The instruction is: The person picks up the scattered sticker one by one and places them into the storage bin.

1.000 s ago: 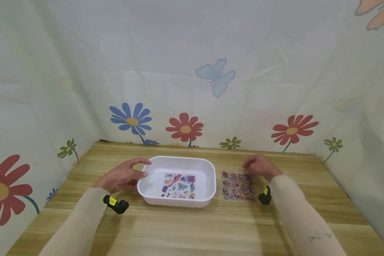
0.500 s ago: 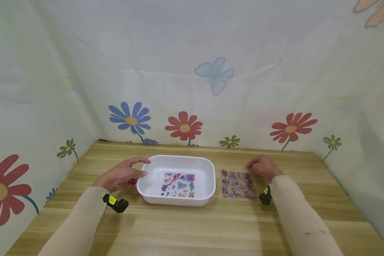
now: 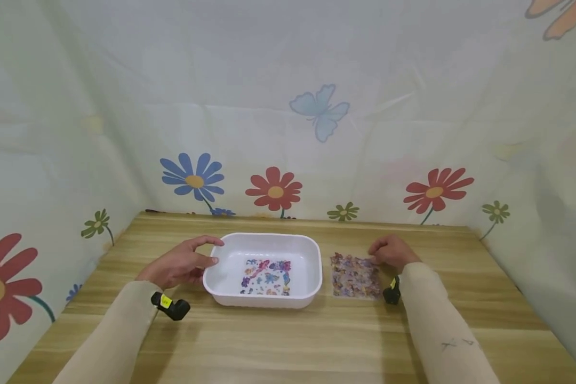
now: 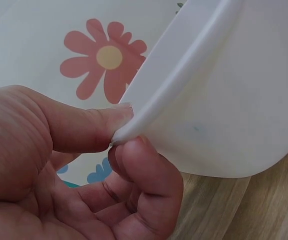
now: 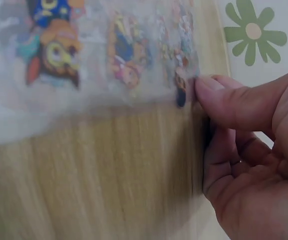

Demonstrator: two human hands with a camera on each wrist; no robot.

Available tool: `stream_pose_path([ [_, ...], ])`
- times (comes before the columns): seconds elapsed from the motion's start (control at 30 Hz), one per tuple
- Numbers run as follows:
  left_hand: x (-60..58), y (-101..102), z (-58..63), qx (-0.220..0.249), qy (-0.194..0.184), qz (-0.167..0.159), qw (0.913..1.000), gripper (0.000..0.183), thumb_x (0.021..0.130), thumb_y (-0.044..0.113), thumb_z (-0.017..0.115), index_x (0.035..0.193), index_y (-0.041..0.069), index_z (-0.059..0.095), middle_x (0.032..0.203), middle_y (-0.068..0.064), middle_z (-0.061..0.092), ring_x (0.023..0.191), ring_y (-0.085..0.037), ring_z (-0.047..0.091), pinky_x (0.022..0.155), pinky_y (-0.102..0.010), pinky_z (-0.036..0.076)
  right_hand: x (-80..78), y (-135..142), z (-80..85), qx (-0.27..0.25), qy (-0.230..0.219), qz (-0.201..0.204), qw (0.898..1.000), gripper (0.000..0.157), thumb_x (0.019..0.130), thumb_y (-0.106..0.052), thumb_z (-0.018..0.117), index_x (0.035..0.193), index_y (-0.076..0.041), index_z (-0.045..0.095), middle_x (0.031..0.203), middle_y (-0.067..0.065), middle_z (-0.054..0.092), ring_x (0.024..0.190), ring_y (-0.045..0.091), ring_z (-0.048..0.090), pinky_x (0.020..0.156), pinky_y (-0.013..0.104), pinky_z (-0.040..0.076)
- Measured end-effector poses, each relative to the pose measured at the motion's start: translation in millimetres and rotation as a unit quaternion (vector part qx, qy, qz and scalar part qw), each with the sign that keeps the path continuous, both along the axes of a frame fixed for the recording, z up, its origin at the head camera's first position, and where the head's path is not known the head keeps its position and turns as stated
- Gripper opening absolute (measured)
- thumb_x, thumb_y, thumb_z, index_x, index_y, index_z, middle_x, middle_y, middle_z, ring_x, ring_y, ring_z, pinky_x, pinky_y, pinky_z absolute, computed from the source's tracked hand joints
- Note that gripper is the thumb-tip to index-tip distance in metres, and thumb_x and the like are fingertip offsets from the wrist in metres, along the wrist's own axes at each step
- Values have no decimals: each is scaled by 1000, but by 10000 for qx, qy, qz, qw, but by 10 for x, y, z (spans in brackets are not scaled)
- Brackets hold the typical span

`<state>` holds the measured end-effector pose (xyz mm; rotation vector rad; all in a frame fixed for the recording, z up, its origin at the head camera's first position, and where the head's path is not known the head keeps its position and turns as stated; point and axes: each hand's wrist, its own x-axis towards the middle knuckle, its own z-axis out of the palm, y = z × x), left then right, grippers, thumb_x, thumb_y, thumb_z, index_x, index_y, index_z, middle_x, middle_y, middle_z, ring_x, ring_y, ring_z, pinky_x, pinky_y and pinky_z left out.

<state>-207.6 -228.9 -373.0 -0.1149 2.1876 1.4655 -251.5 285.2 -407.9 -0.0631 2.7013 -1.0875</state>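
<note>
A white plastic tub (image 3: 261, 302) stands on the table with a sheet of colourful stickers (image 3: 270, 278) flat inside it. My left hand (image 3: 175, 262) pinches the tub's left rim, thumb over the edge and curled fingers below, as the left wrist view shows. Right of the tub lie clear sticker sheets (image 3: 355, 277) printed with cartoon figures. At their far right corner is my right hand (image 3: 394, 250). In the right wrist view its thumb and forefinger pinch the sheet corner (image 5: 126, 55), and the other fingers curl beneath.
The wood-grain table (image 3: 278, 346) ends at a white curtain (image 3: 230, 133) printed with flowers and a butterfly, which also hangs along both sides. Each wrist wears a small black camera, with a yellow label on the left camera (image 3: 170, 306).
My right hand has drawn back from over the sticker sheets to their far right corner, fingertips closing there. The left hand keeps its hold on the tub. The head view has shifted slightly.
</note>
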Motion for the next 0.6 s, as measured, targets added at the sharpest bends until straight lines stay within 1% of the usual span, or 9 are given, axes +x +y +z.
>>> stream_pose_path([
  [0.1,-7,7,-24,80,-32,60,9999,59,101,16,67,155,18,43,137,-21,54,84,-27,60,68,-30,52,-13,-2,9,76,14,33,10000,17,85,0,70,100,7,73,103,20,72,93,25,61,78,30,46],
  [0.2,-10,16,-24,155,-44,98,9998,59,101,15,67,155,18,43,138,-21,54,86,-27,60,68,-30,53,-28,-14,-3,59,-49,-81,9999,10,86,2,69,95,5,73,97,17,72,89,24,60,75,29,46],
  [0.3,-16,22,-11,152,-25,94,9998,58,101,15,67,155,19,44,138,-21,54,84,-26,60,68,-29,52,-46,-31,-21,14,-79,-166,9998,4,87,5,68,89,4,70,93,15,69,84,22,58,70,29,45],
  [0.4,-18,24,-3,95,-3,46,9999,58,101,15,67,155,18,43,137,-22,54,81,-25,59,67,-29,52,-51,-51,-28,-86,-164,-300,9994,5,86,7,67,87,2,68,90,12,66,82,21,55,69,28,44],
  [0.5,-7,28,2,90,-46,97,9999,58,101,14,67,154,19,45,136,-21,54,81,-25,59,67,-29,52,-56,-67,-42,-189,-246,-381,9988,5,86,7,67,87,2,66,86,8,63,79,20,53,68,28,44],
  [0.6,16,28,10,86,-94,133,9998,59,101,15,68,154,19,44,138,-21,53,82,-25,60,68,-29,53,-64,-80,-61,-231,-203,-320,9990,6,85,6,67,84,1,64,80,4,59,75,18,51,66,28,42],
])
